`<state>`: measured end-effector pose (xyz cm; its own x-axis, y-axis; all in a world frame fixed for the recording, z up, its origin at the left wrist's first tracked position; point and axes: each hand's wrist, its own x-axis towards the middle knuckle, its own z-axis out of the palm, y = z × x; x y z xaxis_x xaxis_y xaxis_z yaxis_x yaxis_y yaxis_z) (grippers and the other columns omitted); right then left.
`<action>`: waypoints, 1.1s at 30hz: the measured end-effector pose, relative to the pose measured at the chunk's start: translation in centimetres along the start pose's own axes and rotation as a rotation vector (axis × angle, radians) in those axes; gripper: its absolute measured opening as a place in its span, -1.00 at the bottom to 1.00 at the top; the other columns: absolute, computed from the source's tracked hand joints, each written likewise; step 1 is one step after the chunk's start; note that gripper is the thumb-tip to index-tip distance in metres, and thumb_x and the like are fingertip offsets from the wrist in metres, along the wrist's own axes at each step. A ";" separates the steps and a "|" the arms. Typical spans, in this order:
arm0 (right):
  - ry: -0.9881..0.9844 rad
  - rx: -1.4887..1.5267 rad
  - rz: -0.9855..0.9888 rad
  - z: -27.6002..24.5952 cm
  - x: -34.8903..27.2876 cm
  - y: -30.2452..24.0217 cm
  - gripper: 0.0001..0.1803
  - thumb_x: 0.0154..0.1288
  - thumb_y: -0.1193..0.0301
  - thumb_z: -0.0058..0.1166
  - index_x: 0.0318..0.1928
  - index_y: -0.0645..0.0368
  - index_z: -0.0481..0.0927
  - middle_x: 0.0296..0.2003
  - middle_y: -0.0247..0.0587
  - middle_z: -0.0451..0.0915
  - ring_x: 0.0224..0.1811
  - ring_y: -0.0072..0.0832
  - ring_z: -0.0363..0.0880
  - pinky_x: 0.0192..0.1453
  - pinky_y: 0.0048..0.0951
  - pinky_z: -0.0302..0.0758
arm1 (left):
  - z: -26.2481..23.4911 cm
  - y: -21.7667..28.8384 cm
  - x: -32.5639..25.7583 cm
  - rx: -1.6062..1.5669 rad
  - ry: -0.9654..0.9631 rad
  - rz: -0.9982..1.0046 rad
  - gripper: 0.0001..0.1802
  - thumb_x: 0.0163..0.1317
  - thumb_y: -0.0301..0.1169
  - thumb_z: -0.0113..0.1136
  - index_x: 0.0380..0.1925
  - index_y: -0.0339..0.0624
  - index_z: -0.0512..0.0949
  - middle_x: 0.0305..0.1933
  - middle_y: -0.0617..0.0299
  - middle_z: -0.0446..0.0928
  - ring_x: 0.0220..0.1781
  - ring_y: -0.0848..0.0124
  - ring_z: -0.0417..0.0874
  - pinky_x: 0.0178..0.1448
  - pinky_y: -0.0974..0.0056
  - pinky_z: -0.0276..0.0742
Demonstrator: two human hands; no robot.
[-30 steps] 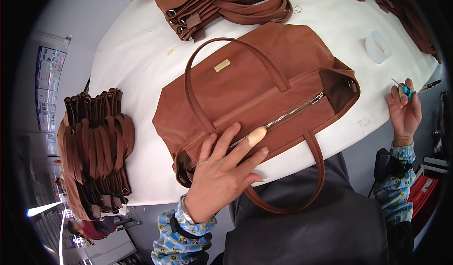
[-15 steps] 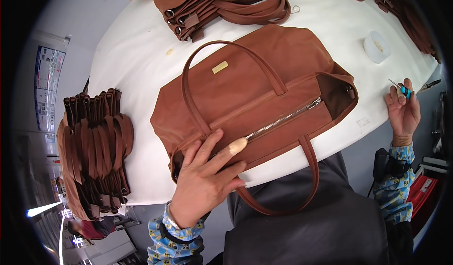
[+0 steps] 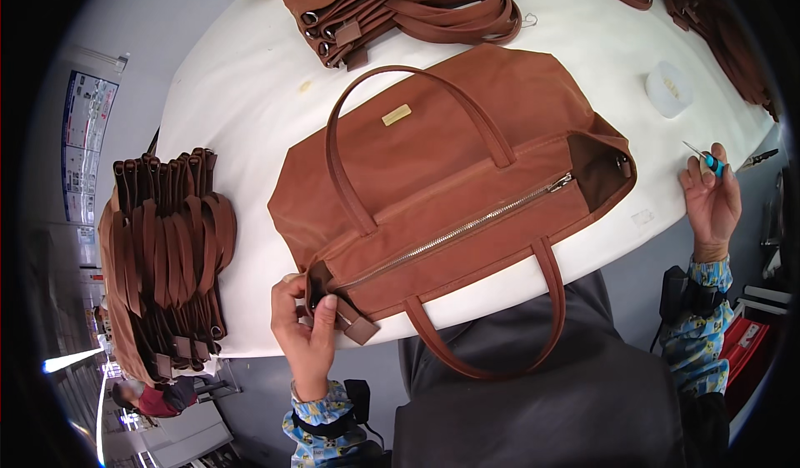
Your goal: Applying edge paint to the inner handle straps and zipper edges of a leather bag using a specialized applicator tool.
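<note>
A brown handbag (image 3: 442,160) lies on the white-covered table, its top turned toward me. A silver zipper (image 3: 458,235) runs along the top panel, and a gold plate (image 3: 397,115) sits on the far side. One strap handle (image 3: 552,310) hangs over the table's near edge. My left hand (image 3: 304,330) pinches the bag's left end, thumb in front and fingers behind. Beside the thumb hangs a small brown leather tag (image 3: 361,330). Away to the right, my right hand (image 3: 711,210) holds a small teal-and-black-handled tool (image 3: 711,164), its thin metal shaft pointing up and left.
Stacked brown straps and bag pieces (image 3: 171,268) lie at the table's left edge. Another brown pile (image 3: 450,1) is at the back, with more straps (image 3: 717,39) far right. A white plastic cup (image 3: 669,90) stands at right. A person (image 3: 158,397) is in the background, lower left.
My left hand has moved left off the zipper area and taken hold of the bag's left end; the leather tag now shows. My right hand has barely moved.
</note>
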<state>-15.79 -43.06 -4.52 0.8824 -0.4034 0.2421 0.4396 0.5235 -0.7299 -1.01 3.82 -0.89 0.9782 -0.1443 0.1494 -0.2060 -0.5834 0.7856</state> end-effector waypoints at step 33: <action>0.072 -0.110 0.089 1.5 0.9 0.1 -0.84 0.28 0.35 -0.07 -0.19 0.13 0.35 -0.56 -0.33 0.48 -0.52 -0.58 0.33 -0.34 -0.53 0.25 | 1.9 -3.1 -0.8 -0.262 0.303 0.214 -0.71 0.14 -0.66 0.10 -0.46 -0.18 0.17 0.14 -0.17 0.35 0.05 0.34 0.46 0.08 0.37 0.36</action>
<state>-14.76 -42.25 -3.39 0.9011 -0.4138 0.1299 0.3357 0.4756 -0.8131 -1.21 4.19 -4.59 0.8861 0.0235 0.4629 -0.4286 -0.3386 0.8376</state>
